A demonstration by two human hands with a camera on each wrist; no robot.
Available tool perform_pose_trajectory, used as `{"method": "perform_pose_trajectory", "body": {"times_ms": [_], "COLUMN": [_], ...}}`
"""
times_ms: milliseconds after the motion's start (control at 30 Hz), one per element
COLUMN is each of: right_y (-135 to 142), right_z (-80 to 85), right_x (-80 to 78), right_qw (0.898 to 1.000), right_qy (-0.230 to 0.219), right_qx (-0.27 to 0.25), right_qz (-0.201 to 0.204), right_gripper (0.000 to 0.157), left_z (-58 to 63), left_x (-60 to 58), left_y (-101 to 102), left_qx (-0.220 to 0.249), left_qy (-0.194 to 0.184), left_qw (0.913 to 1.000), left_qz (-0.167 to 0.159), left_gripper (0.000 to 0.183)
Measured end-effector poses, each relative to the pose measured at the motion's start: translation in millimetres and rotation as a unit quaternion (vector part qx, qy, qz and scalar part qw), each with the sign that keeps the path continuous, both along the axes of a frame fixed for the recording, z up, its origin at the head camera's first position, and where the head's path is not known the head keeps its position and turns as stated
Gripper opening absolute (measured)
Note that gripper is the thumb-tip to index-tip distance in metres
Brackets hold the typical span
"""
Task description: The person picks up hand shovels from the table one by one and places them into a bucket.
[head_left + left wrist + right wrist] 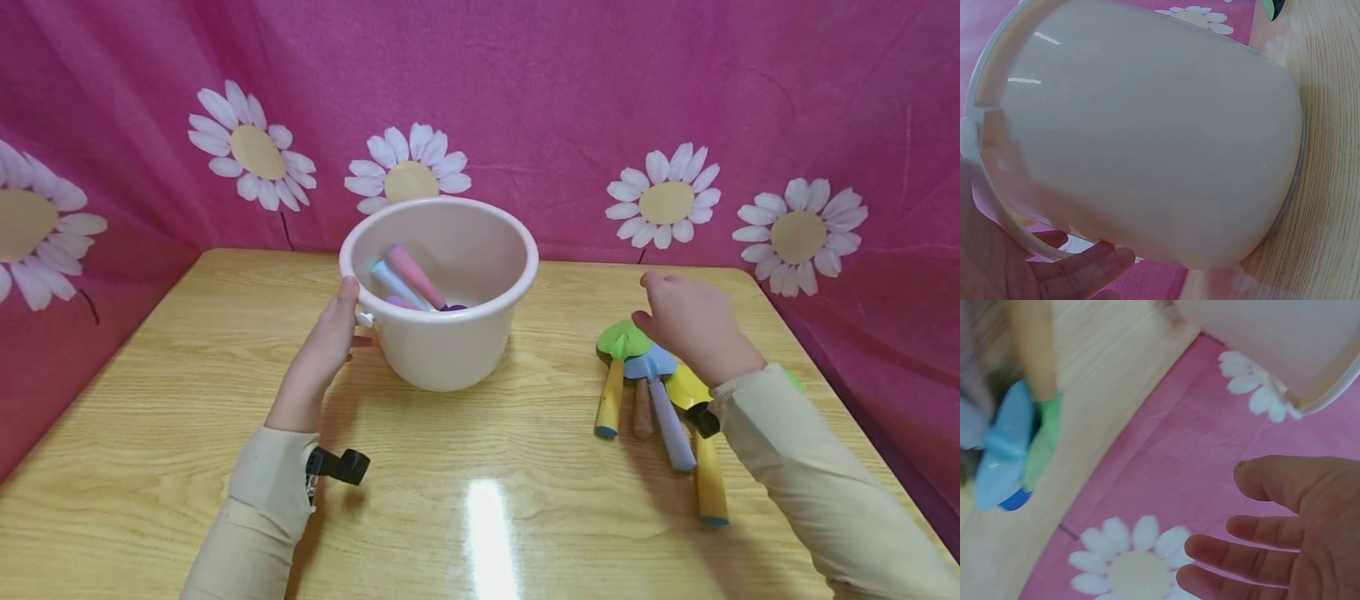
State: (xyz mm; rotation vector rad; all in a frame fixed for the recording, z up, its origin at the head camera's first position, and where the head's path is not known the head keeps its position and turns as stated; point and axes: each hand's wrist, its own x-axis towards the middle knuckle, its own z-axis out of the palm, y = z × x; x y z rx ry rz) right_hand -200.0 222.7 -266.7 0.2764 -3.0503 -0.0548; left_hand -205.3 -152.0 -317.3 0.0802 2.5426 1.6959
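A pale pink bucket (442, 358) stands upright on the table. My left hand (322, 346) holds its left rim, the thumb on top and the other fingers outside against the wall, as the left wrist view shows. Inside the bucket lie tools with a pink handle (414, 277) and a light blue handle (399, 287); their heads are mostly hidden. My right hand (697, 321) hovers above a pile of toy garden trowels, holding nothing, its fingers apart in the right wrist view. The pile shows a green trowel (624, 338), a blue trowel (652, 360) and a yellow trowel (684, 388), partly overlapping.
The wooden table (420, 500) runs back to a magenta cloth (540, 100) with white daisies. A wrist camera (341, 465) sits on the left sleeve, another (703, 418) on the right. A bit of green (795, 381) shows behind the right sleeve.
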Motion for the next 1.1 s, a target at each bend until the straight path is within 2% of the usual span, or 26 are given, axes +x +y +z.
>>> {"method": "perform_pose_trajectory", "body": {"times_ms": [267, 533, 700, 1100], "right_y": [30, 57, 72, 118], "right_z": [-11.9, -18.7, -25.1, -44.1], "right_x": [1.8, 6.7, 12.6, 31.4], "right_qw": [0.999, 0.994, 0.988, 0.979], "right_qy": [-0.020, -0.070, -0.098, -0.125], "right_qx": [-0.010, -0.020, -0.036, -0.047], "right_qz": [-0.027, -0.077, -0.113, -0.154], "right_gripper": [0.040, 0.046, 0.048, 0.047], "left_z": [0.1, -0.1, -0.2, 1.1], "left_x": [1.1, 2.3, 2.4, 0.2], "left_y": [-1, -1, 0, 0], "left_qx": [-0.002, 0.000, -0.004, -0.003], "left_qy": [0.000, 0.001, 0.002, 0.008], "left_qw": [1.0000, 1.0000, 1.0000, 0.9999], "left_qz": [0.001, -0.001, -0.003, -0.006], "left_gripper": [0.071, 0.070, 0.070, 0.071]}}
